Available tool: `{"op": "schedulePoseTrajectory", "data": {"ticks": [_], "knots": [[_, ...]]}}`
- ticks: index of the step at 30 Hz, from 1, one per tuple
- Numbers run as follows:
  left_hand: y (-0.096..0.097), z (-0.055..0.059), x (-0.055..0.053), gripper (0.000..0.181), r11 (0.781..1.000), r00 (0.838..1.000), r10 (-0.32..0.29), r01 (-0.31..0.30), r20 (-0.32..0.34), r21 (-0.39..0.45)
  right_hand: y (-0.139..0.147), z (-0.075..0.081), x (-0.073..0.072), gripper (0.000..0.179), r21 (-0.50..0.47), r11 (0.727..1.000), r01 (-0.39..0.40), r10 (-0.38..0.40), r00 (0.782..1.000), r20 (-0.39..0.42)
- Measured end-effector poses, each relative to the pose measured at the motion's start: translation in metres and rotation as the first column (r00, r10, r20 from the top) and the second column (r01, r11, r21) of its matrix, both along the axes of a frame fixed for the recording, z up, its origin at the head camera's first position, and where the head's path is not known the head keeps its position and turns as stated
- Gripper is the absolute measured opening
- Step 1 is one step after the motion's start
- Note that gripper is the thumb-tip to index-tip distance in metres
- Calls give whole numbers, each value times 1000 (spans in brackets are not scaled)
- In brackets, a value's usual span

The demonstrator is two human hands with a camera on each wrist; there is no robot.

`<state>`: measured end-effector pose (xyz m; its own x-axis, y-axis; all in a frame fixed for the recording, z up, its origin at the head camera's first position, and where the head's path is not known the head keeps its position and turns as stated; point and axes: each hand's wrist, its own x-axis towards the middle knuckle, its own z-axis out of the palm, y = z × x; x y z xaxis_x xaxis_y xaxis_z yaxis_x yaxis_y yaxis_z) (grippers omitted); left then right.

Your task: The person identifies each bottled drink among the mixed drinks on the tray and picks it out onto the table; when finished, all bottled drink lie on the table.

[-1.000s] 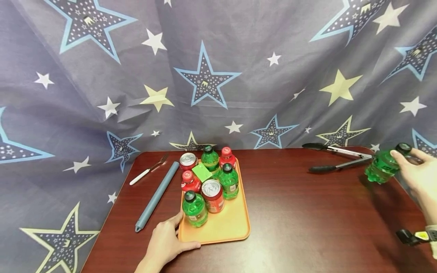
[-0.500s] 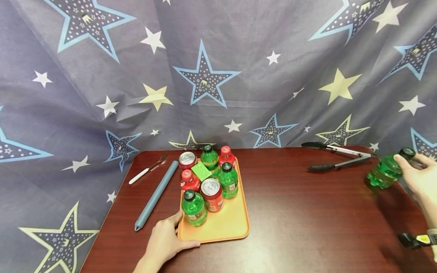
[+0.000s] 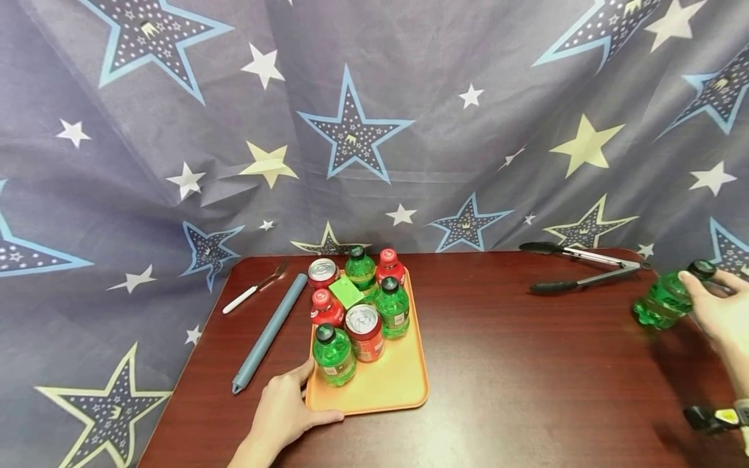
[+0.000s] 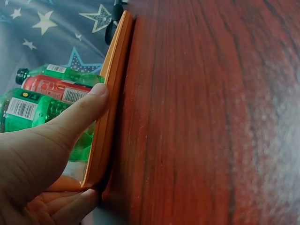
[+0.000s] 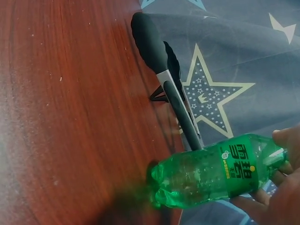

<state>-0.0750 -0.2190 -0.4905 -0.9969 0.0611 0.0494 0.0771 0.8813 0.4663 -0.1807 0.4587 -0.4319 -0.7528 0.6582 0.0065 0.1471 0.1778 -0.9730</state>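
Observation:
In the head view my left hand (image 3: 283, 406) holds the near left corner of an orange tray (image 3: 392, 390), thumb along the front rim and fingers at the side. Green soda bottles (image 3: 335, 357), red-capped bottles (image 3: 328, 309) and red cans (image 3: 364, 335) stand crowded on the tray's left and far part, with a light green square (image 3: 346, 292) among them. Far to the right, my right hand (image 3: 716, 309) grips another green soda bottle (image 3: 667, 299) near its black cap. That bottle leans, its base low over the table; whether it touches I cannot tell.
Black-tipped metal tongs (image 3: 585, 266) lie spread at the back right, close to the held bottle. Left of the tray are a grey-blue rod (image 3: 269, 335) and a white-handled fork (image 3: 254, 289). A star-patterned curtain (image 3: 445, 130) hangs behind the dark red table (image 3: 526, 377).
My right hand has lowered the green soda bottle slightly and shifted it a little to the right. The left hand and the tray stay in place.

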Motion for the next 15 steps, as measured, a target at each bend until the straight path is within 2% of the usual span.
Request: {"op": "schedulePoseTrajectory", "data": {"ticks": [4, 15], "knots": [[1, 0, -1, 120, 1000, 1000, -3, 3, 2, 2, 2, -3, 2, 34, -33, 999, 22, -22, 1000, 19], [1, 4, -3, 118, 1000, 1000, -5, 5, 11, -14, 8, -3, 2, 30, 93, 996, 2, -5, 1000, 29]]}}
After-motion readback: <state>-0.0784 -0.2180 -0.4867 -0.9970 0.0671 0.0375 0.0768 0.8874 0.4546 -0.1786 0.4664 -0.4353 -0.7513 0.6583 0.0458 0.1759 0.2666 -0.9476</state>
